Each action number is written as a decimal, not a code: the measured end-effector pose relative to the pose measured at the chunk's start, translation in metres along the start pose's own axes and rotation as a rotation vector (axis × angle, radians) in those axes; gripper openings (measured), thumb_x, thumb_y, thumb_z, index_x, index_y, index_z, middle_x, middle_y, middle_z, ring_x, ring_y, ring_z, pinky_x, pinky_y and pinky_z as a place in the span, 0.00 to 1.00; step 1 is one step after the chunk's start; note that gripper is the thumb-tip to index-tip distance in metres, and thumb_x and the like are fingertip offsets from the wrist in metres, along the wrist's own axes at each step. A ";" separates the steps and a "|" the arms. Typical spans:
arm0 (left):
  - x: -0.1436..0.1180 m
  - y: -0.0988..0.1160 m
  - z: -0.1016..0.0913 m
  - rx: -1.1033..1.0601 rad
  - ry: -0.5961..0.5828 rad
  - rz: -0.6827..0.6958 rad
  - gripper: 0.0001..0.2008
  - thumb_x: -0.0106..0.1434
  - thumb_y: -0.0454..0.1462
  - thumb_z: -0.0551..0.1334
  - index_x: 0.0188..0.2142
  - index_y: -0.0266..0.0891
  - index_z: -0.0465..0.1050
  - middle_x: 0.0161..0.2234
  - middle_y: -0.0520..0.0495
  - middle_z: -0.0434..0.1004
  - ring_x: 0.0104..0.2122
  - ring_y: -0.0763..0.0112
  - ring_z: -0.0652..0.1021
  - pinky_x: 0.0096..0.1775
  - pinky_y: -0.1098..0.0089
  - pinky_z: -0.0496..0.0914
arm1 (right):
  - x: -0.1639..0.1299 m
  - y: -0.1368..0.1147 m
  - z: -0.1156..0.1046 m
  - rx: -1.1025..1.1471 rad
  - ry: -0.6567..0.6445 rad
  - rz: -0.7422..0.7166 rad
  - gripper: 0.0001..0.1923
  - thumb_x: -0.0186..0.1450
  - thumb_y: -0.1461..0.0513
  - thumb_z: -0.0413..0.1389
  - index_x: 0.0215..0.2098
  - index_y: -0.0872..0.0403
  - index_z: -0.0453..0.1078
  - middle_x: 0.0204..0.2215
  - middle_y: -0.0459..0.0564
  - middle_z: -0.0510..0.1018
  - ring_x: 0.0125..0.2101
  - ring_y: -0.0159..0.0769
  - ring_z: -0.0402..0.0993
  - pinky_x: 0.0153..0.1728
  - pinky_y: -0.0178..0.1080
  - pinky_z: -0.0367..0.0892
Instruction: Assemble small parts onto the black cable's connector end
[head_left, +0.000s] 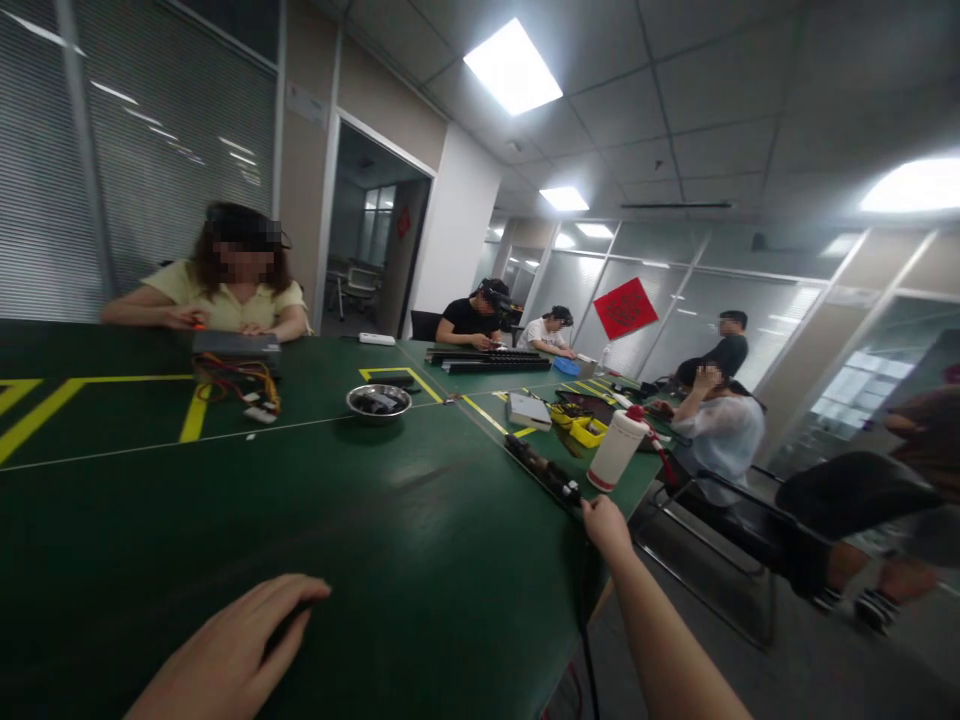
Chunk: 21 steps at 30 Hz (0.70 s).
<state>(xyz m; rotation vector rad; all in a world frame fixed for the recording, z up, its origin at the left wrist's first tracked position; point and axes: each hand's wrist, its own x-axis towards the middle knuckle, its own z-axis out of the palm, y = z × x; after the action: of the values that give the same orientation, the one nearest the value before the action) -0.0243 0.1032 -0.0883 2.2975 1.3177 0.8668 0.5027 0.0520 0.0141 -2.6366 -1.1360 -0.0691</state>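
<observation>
My left hand (236, 640) hovers over or rests on the green table at the lower left, empty, with the fingers stretched out and the thumb apart. At the table's right edge, my right hand (606, 528) has its fingers closed at the near end of a long black power strip (541, 468). Dark plugs appear to sit along the strip. Below the right hand a black cable (586, 640) hangs past the table edge. Just beyond that hand stands a white bottle (616, 450) with a red cap.
A metal bowl (379, 402) of dark small parts stands mid-table. Farther off are a white box (529, 410), a yellow tray (587, 431) and black rails (487, 360). At the left, a grey box (236, 345) trails coloured wires. Several people sit around; chairs stand at right.
</observation>
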 end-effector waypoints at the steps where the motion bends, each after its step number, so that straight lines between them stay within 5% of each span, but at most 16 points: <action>1: -0.001 0.005 -0.005 -0.004 -0.075 0.006 0.18 0.64 0.49 0.54 0.48 0.50 0.74 0.49 0.52 0.75 0.49 0.60 0.75 0.53 0.58 0.69 | 0.001 0.000 0.002 -0.006 0.001 0.016 0.15 0.68 0.59 0.48 0.40 0.62 0.73 0.39 0.65 0.77 0.42 0.48 0.75 0.40 0.40 0.65; 5: -0.005 0.022 -0.020 -0.013 -0.183 -0.039 0.18 0.67 0.47 0.51 0.53 0.51 0.70 0.53 0.51 0.72 0.52 0.60 0.73 0.55 0.57 0.67 | 0.001 -0.008 0.010 -0.051 0.055 0.062 0.21 0.65 0.57 0.50 0.49 0.66 0.67 0.48 0.72 0.70 0.47 0.57 0.72 0.44 0.48 0.65; 10: -0.007 0.035 -0.029 -0.047 -0.221 -0.078 0.18 0.67 0.46 0.51 0.52 0.49 0.70 0.53 0.49 0.72 0.52 0.59 0.72 0.54 0.56 0.67 | 0.014 -0.020 0.026 -0.177 0.249 -0.102 0.30 0.64 0.52 0.51 0.59 0.62 0.59 0.51 0.68 0.67 0.52 0.58 0.65 0.51 0.51 0.59; 15: -0.006 0.051 -0.038 -0.040 -0.228 -0.082 0.17 0.67 0.44 0.51 0.51 0.50 0.70 0.51 0.50 0.72 0.50 0.62 0.73 0.52 0.60 0.68 | 0.042 -0.020 0.043 -0.105 0.090 -0.073 0.34 0.65 0.47 0.48 0.62 0.58 0.55 0.52 0.66 0.67 0.52 0.57 0.66 0.48 0.52 0.60; 21: -0.005 0.071 -0.051 -0.046 -0.226 -0.067 0.15 0.66 0.42 0.51 0.48 0.50 0.71 0.48 0.51 0.73 0.47 0.64 0.74 0.49 0.64 0.68 | 0.054 -0.012 0.060 -0.070 0.175 -0.025 0.28 0.67 0.49 0.44 0.61 0.54 0.58 0.50 0.65 0.69 0.50 0.59 0.68 0.46 0.55 0.60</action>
<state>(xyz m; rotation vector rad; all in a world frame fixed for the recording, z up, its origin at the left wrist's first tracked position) -0.0143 0.0635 -0.0108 2.2270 1.2545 0.5899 0.5275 0.1136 -0.0334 -2.6158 -1.1263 -0.3426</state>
